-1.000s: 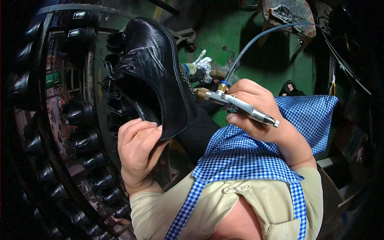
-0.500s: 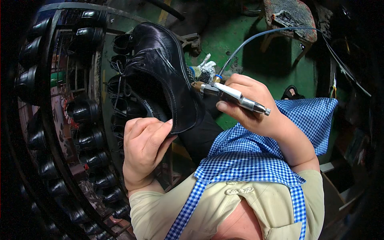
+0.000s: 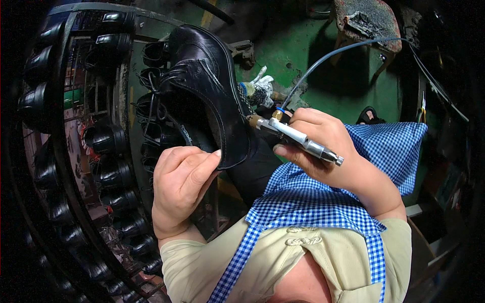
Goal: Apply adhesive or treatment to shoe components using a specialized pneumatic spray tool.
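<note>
My left hand (image 3: 184, 184) pinches the heel collar of a black lace-up leather shoe (image 3: 230, 118), thumb on the outside edge. The shoe's toe points away from me, and its opening faces up to the left. In my right hand (image 3: 321, 134) lies a slim metal spray gun (image 3: 293, 134) with a white lever and a brownish nozzle. Its nozzle is close to the shoe's right side, near the heel; whether they touch I cannot tell. A grey-blue air hose (image 3: 323, 58) joins the gun at a brass and blue fitting.
Racks of black shoes (image 3: 108, 169) stand close along my left. Beyond the shoe is a white-stained glove (image 3: 260, 88). A worn, stained stool (image 3: 366, 22) stands far right on the green floor (image 3: 283, 45). A blue checked apron (image 3: 313, 207) covers my lap.
The spray gun and my right hand have shifted slightly nearer to me. The shoe has turned a little, and my left hand keeps its pinch on the heel.
</note>
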Available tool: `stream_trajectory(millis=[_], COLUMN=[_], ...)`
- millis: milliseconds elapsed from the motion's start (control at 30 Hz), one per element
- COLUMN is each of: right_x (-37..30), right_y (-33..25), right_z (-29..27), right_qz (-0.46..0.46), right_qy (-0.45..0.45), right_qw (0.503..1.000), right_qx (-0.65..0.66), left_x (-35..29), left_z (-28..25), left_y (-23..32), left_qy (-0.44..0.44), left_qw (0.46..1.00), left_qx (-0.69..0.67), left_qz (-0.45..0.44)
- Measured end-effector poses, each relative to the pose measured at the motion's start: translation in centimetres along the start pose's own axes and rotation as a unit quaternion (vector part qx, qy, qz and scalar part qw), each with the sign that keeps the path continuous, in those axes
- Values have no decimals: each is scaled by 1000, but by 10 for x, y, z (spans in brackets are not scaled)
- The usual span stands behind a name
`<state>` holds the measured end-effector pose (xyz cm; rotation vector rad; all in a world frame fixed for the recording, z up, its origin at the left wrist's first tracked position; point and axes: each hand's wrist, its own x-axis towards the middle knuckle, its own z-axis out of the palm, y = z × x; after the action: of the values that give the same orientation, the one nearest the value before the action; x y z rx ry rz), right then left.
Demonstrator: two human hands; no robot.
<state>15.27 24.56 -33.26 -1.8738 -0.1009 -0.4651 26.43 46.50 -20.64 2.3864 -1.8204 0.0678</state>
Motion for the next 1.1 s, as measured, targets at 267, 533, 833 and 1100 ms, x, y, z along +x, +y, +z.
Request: stream_trajectory(millis=[267, 533, 833, 1100], right_x=[-18, -35, -29, 9], right_y=[-7, -10, -6, 14], right_z=[-6, -14, -22, -30], right_qz=[-16, -11, -23, -22], right_qy=[13, 48, 112, 159], right_qw=[1000, 999, 992, 981], right_qx=[10, 1, -44, -109], left_x=[11, 49, 99, 140], left_z=[1, -7, 0, 14], left_y=[3, 1, -12, -20], left_qy=[31, -32, -46, -20], left_qw=[999, 994, 994, 996], left_qx=[16, 70, 13, 84], left_qz=[8, 80, 97, 11])
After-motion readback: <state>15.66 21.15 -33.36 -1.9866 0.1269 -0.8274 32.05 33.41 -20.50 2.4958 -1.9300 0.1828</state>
